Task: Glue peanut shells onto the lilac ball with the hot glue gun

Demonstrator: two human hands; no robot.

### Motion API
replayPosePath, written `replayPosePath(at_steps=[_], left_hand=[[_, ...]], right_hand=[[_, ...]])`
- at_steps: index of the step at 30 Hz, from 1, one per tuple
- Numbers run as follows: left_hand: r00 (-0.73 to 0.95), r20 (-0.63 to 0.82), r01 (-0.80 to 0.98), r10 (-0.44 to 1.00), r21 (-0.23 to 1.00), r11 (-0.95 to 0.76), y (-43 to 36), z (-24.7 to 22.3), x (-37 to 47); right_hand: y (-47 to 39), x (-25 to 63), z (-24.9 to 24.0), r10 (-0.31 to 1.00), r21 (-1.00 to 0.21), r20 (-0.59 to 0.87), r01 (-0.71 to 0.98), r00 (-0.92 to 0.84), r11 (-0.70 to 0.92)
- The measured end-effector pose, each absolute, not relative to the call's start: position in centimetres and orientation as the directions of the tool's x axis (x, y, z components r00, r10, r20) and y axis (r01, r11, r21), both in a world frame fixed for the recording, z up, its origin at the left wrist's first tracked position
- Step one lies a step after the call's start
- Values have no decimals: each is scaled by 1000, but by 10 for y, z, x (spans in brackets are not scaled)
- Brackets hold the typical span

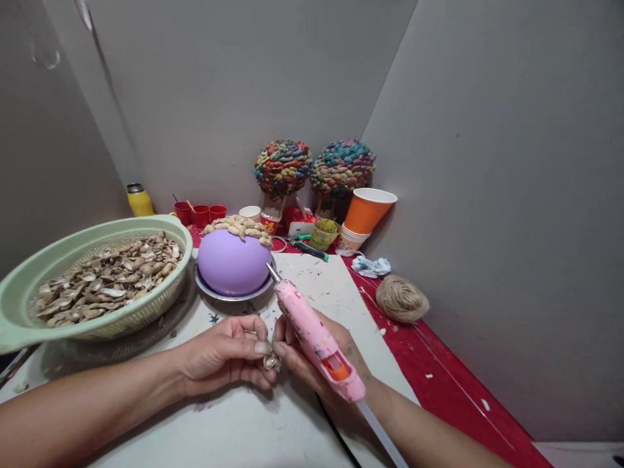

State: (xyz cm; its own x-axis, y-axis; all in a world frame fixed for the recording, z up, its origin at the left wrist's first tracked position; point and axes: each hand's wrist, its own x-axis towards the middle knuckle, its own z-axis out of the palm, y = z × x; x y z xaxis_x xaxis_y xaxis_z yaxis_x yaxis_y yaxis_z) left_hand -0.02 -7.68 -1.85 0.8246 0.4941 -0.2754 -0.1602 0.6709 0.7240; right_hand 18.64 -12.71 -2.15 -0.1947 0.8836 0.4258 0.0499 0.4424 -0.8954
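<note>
Head view: two hands (236, 351) pinching one small piece (272, 362), one glue gun (312, 328) in the right hand (350, 343), one purple balloon (234, 263).

Gap between balloon (233, 265) and twine ball (402, 299)

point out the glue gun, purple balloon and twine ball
Glue gun (316, 335): head view, middle of its pink body.
Purple balloon (233, 265): head view, middle of its bare front.
Twine ball (400, 299): head view, middle of its near side.

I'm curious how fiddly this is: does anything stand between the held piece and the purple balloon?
Nothing visible blocks it: past the left hand, speckled white surface and the dish's rim separate the piece from the balloon. The glue gun lies further right.
</note>
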Motion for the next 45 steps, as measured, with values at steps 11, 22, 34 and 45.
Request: replayPosePath(at_steps=[11,22,34,45], left_hand=[[789,-285,-184,544,736,652,-75,-19,-1],[774,-326,-140,542,747,649,-77,-24,0],[767,-350,-160,539,708,688,-76,-22,-2],[765,-303,-205,568,722,661,-72,-18,-5]], right_hand=[[-127,188,-23,890,-897,411,87,-196,434],[-126,187,-4,717,-654,644,296,-266,696],[-124,193,-25,853,-818,523,277,-7,504],[-131,194,-2,957,-898,290,347,9,269]])
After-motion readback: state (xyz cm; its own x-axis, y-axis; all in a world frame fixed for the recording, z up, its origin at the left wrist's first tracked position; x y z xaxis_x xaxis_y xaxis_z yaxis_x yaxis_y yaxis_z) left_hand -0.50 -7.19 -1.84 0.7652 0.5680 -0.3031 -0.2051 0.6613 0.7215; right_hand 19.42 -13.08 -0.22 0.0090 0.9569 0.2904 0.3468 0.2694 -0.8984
